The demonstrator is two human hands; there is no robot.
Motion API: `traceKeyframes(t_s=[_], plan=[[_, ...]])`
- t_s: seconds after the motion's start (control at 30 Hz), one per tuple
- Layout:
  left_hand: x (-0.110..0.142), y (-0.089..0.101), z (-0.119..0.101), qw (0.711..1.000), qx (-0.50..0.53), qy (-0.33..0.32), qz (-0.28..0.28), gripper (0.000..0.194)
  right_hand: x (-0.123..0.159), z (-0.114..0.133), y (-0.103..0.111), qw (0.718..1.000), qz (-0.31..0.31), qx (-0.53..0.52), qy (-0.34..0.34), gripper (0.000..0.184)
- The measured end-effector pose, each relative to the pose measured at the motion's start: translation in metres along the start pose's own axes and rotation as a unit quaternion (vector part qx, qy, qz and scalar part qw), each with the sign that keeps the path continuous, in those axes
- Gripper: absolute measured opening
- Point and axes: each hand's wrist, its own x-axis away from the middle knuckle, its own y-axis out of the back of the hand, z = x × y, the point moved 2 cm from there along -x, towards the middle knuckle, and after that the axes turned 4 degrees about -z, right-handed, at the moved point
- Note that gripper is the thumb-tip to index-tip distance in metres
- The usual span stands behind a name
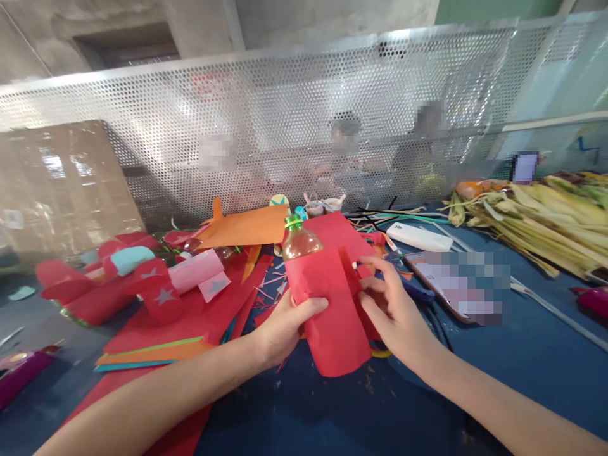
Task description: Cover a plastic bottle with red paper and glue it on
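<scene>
Hands point(338, 316) on bottle point(302, 242) — red paper point(327, 316) wrapped, blue table point(280, 415)

No text, brand or number can be read: the red marks on the mesh point(285, 126) are too blurred, the pale label point(13, 220) on the cardboard point(61, 183) is too small, and the phone point(456, 285) on the tabletop point(536, 367) shows only an illegible, partly pixelated screen.
</scene>
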Motion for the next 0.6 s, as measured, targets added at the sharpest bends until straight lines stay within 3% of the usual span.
traceKeyframes(t_s=[0.17, 0.4, 0.6], plan=[[-0.0016, -0.0015, 0.0029, 1.0, 0.0, -0.017, -0.007, 0.047, 0.0033, 0.0029, -0.0012, 0.993, 0.021, 0.101, 0.065, 0.022], [-0.003, -0.0005, 0.0052, 1.0, 0.014, -0.021, -0.005, 0.045, 0.0003, 0.0069, -0.0002, 0.994, 0.035, 0.101, 0.024, 0.013], [0.0013, -0.0012, 0.0069, 0.999, 0.018, -0.031, 0.022, 0.045, 0.0033, 0.0073, -0.0006, 0.995, 0.036, 0.093, 0.007, 0.017]])
